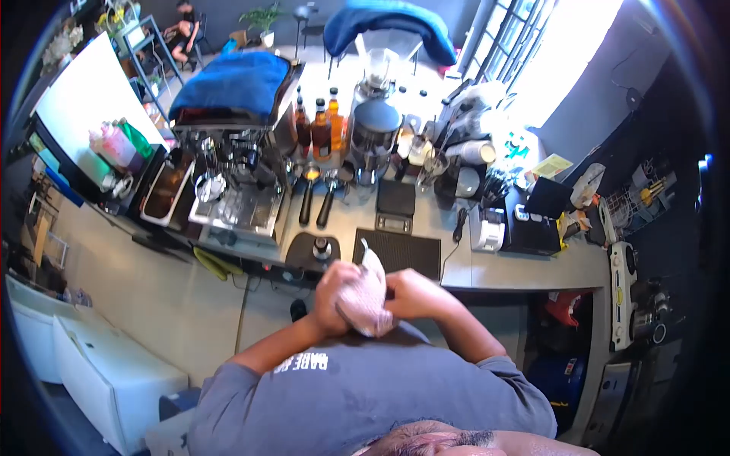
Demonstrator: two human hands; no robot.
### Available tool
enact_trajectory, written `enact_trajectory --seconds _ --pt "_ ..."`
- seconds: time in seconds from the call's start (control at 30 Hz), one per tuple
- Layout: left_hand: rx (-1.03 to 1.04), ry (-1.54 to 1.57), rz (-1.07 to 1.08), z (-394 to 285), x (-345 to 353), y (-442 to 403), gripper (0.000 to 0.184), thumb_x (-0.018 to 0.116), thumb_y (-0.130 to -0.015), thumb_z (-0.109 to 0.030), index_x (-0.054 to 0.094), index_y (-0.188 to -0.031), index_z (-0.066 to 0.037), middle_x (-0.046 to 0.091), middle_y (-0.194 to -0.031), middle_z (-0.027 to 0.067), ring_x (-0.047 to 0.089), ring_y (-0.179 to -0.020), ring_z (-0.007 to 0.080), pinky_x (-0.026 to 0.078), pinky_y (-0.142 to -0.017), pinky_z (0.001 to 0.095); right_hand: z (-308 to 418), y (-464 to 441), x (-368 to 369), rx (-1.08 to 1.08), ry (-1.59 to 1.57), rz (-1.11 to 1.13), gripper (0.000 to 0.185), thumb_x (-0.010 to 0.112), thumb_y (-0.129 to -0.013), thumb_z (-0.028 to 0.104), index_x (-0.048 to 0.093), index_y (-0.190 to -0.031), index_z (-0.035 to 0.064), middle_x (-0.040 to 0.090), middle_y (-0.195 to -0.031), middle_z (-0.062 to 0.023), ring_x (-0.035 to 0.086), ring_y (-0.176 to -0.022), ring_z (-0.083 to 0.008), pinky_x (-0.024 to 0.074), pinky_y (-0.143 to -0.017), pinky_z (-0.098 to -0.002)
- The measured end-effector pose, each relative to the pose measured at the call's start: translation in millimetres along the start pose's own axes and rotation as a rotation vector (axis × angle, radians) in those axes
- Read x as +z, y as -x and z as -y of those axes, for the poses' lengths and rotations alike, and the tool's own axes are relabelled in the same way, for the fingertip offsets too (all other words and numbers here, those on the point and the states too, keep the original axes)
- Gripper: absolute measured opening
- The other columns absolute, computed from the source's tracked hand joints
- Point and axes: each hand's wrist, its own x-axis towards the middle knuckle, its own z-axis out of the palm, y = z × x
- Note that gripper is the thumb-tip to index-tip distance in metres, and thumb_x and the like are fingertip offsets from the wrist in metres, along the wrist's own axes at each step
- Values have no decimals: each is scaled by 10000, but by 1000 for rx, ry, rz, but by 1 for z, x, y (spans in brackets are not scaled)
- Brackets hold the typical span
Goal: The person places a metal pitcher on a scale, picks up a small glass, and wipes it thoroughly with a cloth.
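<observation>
A crumpled pale pink cloth [366,295] is bunched up in front of my chest, just off the counter's front edge. My left hand [333,298] is closed around its left side. My right hand [413,293] has its fingers curled in at the cloth's right side; the fingertips are partly hidden. Just beyond my left hand, a tamper [322,247] stands on a dark corner mat [303,251]. Beyond the hands lies a black ribbed mat [411,254]. Two black-handled portafilters [306,204] rest farther back on the counter.
An espresso machine [239,178] with a blue cloth [232,83] on top stands left. Bottles [321,133], a grinder [374,125] and a black scale [396,199] line the counter. A white printer [487,228] sits right. A person [185,34] sits far back.
</observation>
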Motion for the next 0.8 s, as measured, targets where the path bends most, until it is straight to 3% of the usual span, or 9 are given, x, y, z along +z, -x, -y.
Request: enact_trajectory --seconds 0.1,0.2,0.27,0.37,0.43,0.53,0.67,0.73,0.8 --pt "63 -65 231 4 -7 3 305 638 -920 -273 572 -1079 -22 595 -1009 202 614 -839 344 510 -739 394 4 0 3 -171 198 -122 370 777 -746 337 680 -940 38 689 -820 -183 678 -831 -401 547 -764 -452" --pt "-59 100 144 14 -6 -11 292 628 -921 -257 580 -1066 -8 583 -883 177 577 -697 312 480 -611 367 9 -7 -2 -756 333 -650 382 791 -759 296 655 -998 30 665 -946 -160 654 -957 -371 534 -841 -431" --pt "-427 421 60 37 2 11 284 617 -931 -262 580 -1046 -4 568 -808 155 560 -657 302 461 -584 355 15 1 7 -521 -42 -525 338 819 -745 153 655 -1003 8 686 -972 -159 696 -881 -291 552 -812 -394" --pt "-52 210 31 8 2 -18 282 573 -961 -289 585 -964 -7 558 -735 118 556 -639 266 428 -569 352 13 -10 14 -71 -457 -212 400 850 -748 271 677 -991 6 706 -887 -151 681 -850 -164 536 -760 -362" --pt "166 26 81 0 -2 -28 259 548 -970 -258 594 -934 -6 561 -743 138 542 -628 274 430 -565 383 2 -12 7 -119 -116 -59 355 782 -810 282 663 -1018 21 711 -866 -157 697 -812 -289 541 -739 -384" --pt "-539 -2 184 6 7 -26 197 547 -958 -193 588 -926 -2 560 -773 175 544 -642 333 449 -590 425 -12 -15 11 -301 229 -320 350 737 -834 272 629 -1075 42 711 -885 -188 692 -836 -407 547 -734 -434" --pt "-290 -90 159 12 3 -21 154 533 -944 -147 569 -919 1 587 -828 203 592 -720 395 473 -625 451 -6 -16 18 -25 -28 -341 357 730 -847 265 607 -1115 63 706 -942 -195 690 -911 -404 540 -750 -427" --pt "134 -12 30 17 0 -17 174 554 -939 -173 553 -931 1 581 -819 182 562 -662 361 490 -645 428 -22 -34 22 -298 -335 -76 286 727 -871 274 640 -1042 63 697 -941 -206 698 -922 -383 531 -736 -414" --pt "166 157 30 28 -4 -13 152 570 -963 -142 499 -1000 -13 525 -831 142 534 -694 237 439 -596 371 -25 -40 31 -137 -268 4 285 735 -863 292 658 -1014 63 704 -948 -192 698 -911 -378 544 -734 -413"
